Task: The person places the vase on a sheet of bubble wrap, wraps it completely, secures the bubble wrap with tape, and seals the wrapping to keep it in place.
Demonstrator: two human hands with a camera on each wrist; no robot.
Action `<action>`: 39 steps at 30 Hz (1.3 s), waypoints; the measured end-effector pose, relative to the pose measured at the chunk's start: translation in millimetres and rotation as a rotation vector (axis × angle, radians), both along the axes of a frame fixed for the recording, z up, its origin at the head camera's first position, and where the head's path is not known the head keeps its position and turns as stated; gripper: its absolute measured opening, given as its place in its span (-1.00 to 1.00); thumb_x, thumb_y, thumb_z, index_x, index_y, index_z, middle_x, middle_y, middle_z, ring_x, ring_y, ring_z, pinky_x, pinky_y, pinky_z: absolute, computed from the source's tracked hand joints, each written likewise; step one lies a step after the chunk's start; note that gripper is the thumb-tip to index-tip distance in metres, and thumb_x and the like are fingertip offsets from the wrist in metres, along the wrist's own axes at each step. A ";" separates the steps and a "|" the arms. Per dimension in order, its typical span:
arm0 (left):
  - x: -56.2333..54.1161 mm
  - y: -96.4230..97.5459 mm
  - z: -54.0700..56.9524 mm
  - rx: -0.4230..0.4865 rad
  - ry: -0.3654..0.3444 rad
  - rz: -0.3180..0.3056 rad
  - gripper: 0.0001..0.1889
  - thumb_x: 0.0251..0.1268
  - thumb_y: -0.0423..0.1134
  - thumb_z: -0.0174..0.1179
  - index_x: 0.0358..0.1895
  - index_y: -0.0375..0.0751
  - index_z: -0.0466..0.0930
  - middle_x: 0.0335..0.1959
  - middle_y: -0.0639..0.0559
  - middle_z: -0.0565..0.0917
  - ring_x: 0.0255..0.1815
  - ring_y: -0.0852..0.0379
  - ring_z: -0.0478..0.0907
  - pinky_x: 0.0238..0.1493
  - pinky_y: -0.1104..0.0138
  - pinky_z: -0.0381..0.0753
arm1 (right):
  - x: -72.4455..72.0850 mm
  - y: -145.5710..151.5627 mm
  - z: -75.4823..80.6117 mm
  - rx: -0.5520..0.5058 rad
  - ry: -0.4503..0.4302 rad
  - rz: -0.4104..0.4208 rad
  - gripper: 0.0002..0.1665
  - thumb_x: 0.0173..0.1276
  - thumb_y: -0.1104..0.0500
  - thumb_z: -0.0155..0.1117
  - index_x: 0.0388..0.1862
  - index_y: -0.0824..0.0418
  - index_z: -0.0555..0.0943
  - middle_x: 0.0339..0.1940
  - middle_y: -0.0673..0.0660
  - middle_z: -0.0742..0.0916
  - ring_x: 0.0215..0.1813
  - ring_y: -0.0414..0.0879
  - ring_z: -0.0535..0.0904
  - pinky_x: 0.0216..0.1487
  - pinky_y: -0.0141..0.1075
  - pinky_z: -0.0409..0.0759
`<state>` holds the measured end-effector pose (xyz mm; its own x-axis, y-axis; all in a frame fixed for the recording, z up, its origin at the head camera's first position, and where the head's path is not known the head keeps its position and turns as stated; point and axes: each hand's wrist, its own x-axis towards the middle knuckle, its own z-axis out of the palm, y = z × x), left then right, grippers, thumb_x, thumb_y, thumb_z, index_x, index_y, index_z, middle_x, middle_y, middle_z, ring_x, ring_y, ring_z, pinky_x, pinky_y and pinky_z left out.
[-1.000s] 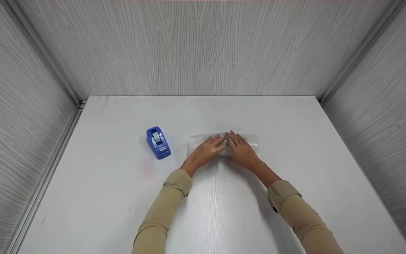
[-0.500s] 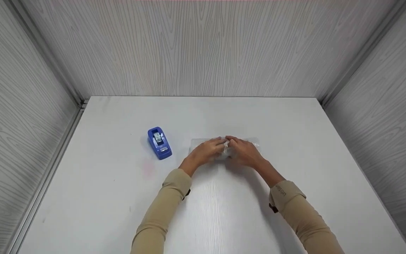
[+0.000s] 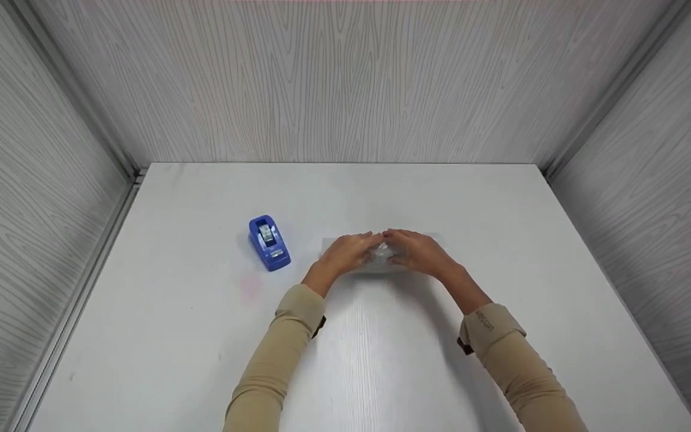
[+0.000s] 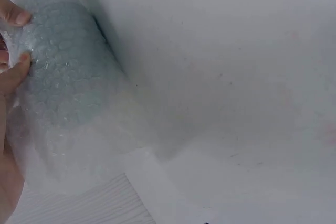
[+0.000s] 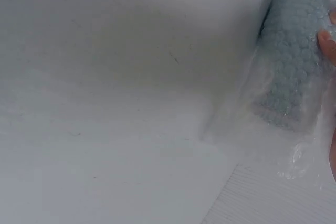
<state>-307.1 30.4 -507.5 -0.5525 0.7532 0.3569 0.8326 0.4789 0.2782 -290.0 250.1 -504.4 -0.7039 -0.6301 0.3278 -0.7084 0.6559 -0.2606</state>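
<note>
Bundle, one: bubble wrap (image 3: 382, 252), clear, rolled around something grey-green whose nature cannot be told through the bubbles; lying lengthwise from left to right near the middle of the white table (image 3: 201, 342), with flatter, looser wrap extending past the rolled part at both ends

Hands, one pair, bare: left hand (image 3: 347, 253) and right hand (image 3: 423, 253), each holding the bundle from above, fingers curved over its far side and thumb on its near side; fingertips of the two close together at the middle, a shiny patch of wrap showing between them; in both wrist views, digits press into the bubbles

Sleeves, two: left sleeve (image 3: 279, 354) and right sleeve (image 3: 513, 360), tan, cuffs folded back, small dark lettering on the right cuff

Tape dispenser (image 3: 270, 243), one: blue, a pale roll seated in it — standing to the left of the bundle, apart from the left hand, set at a slant

Surroundings: back panel (image 3: 345, 78), grey with wood grain; pink smudge (image 3: 250, 288) on the table, nearer the person than the dispenser
</note>
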 end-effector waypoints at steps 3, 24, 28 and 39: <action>-0.8 0.3 0.0 0.018 0.020 0.008 -0.60 0.20 -0.38 0.19 0.13 -0.27 0.46 0.02 -0.15 0.57 0.08 -0.05 0.46 0.02 0.19 0.44 | -1.8 1.2 -3.7 -0.044 0.003 0.027 -0.38 0.10 0.18 0.39 0.15 0.28 0.45 0.07 0.17 0.59 0.04 0.01 0.53 0.01 -0.19 0.47; -6.8 0.9 -14.4 0.217 0.111 0.032 -0.76 0.21 -0.39 0.17 -0.05 -0.33 0.62 -0.06 -0.12 0.60 -0.05 0.03 0.50 -0.06 0.31 0.49 | -10.5 1.2 -20.2 -0.290 0.075 0.059 -0.64 0.20 0.33 0.24 0.01 0.34 0.59 0.04 0.23 0.61 0.03 0.04 0.55 -0.05 -0.19 0.51; -8.2 0.8 -18.6 0.264 0.157 0.012 -0.77 0.19 -0.41 0.18 -0.09 -0.38 0.62 -0.09 -0.14 0.60 -0.07 0.01 0.52 -0.08 0.31 0.50 | -11.7 -0.6 -23.2 -0.340 0.091 0.050 -0.66 0.18 0.34 0.26 -0.04 0.35 0.61 -0.01 0.23 0.63 0.02 0.04 0.56 -0.07 -0.21 0.52; -5.2 5.0 -26.0 0.286 0.177 0.026 -0.81 0.23 -0.41 0.15 -0.12 -0.35 0.64 -0.09 -0.12 0.59 -0.05 0.03 0.51 0.00 0.31 0.45 | -5.9 -1.9 -24.4 -0.459 -0.092 -0.067 -0.70 0.28 0.23 0.22 -0.03 0.31 0.62 0.00 0.16 0.63 0.03 -0.01 0.55 0.00 -0.20 0.48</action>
